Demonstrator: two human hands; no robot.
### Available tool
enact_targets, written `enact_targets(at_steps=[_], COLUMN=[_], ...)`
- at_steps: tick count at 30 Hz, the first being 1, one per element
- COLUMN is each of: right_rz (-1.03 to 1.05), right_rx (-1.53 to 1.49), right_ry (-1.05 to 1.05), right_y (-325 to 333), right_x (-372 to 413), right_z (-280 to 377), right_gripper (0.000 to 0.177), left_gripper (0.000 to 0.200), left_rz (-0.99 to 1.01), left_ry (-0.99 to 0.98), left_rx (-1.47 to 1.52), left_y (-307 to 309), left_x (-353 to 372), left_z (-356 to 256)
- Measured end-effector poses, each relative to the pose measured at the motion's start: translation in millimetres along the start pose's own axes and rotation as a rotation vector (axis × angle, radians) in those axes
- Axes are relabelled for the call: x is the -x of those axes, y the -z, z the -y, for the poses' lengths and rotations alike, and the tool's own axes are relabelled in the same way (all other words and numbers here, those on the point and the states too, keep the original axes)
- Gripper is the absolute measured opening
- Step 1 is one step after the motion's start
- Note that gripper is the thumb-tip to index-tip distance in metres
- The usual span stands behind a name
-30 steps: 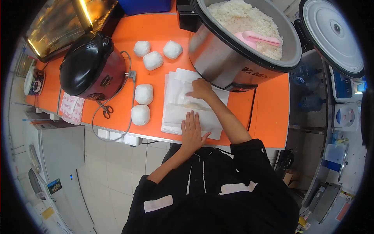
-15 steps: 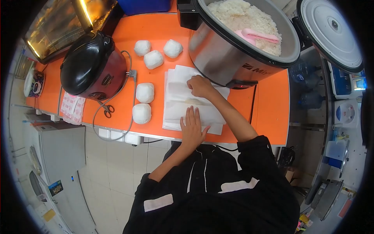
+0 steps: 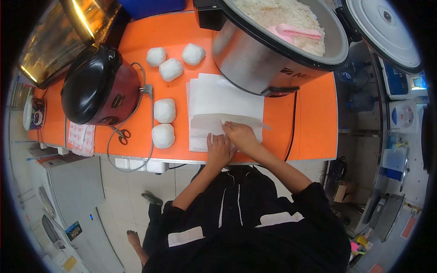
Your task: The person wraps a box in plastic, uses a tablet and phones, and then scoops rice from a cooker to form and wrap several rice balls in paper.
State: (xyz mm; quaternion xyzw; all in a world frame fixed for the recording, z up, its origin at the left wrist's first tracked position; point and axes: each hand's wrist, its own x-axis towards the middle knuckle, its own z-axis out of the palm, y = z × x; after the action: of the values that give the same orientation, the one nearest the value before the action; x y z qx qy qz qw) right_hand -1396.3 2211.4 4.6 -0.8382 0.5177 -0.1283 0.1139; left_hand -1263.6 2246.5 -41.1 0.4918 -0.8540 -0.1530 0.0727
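Note:
A stack of white paper sheets [image 3: 227, 91] lies on the orange table before me. Its top sheet [image 3: 205, 123] is lifted and folded across the near half, with a corner sticking out to the right. My right hand [image 3: 242, 138] is closed on this sheet near its middle, fingertips together. Beside it, my left hand [image 3: 219, 151] has its fingers bent and pressed to the same sheet at the near side. What lies under the fold is hidden. Left of the paper sit several white wrapped bundles [image 3: 164, 110], rounded and closed.
A large steel rice cooker [image 3: 255, 59] stands open behind the paper, holding rice [image 3: 264, 11] and a pink scoop [image 3: 298, 32]. On the left are a smaller dark red cooker [image 3: 119, 100], its cord and scissors [image 3: 122, 135]. Another person's hand [image 3: 133, 237] shows at lower left.
My right hand has come from the far part of the paper toward me, beside my left. The left fingers, flat before, are now bent. Another person's hand and shoe have appeared at left.

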Motion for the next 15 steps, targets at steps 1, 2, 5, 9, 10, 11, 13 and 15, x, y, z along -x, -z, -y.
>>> enact_targets(at_steps=[1,2,5,9,10,11,13,15], right_rz=[-0.003,-0.045,-0.138,-0.035,0.028,0.018,-0.223,-0.262], right_rx=[-0.005,-0.03,-0.043,-0.039,-0.136,-0.134,-0.37,-0.309], right_ry=[-0.013,-0.108,-0.244,-0.378,-0.39,-0.397,-0.534,-0.518], right_y=[-7,-13,-22,-34,-30,-36,-47,-56], right_x=[7,12,28,38,42,50,64,67], right_z=[9,17,48,62,60,56,55,54], right_gripper=[0.027,0.034,0.049,0.069,0.069,0.069,0.07,0.065], left_gripper=[0.067,0.063,0.058,0.063,0.063,0.063,0.062,0.057], left_rz=[0.01,0.058,-0.322,-0.201,-0.028,-0.03,-0.098,-0.157], left_ry=[-0.01,-0.003,-0.106,-0.167,-0.051,-0.063,0.056,0.033], left_rx=[-0.003,0.139,0.275,-0.071,0.068,0.064,0.213,0.125], left_y=[-2,-2,-13,38,32,25,21,23], left_x=[3,6,21,10,8,8,10,8], left_z=[10,21,44,26,32,41,53,59])
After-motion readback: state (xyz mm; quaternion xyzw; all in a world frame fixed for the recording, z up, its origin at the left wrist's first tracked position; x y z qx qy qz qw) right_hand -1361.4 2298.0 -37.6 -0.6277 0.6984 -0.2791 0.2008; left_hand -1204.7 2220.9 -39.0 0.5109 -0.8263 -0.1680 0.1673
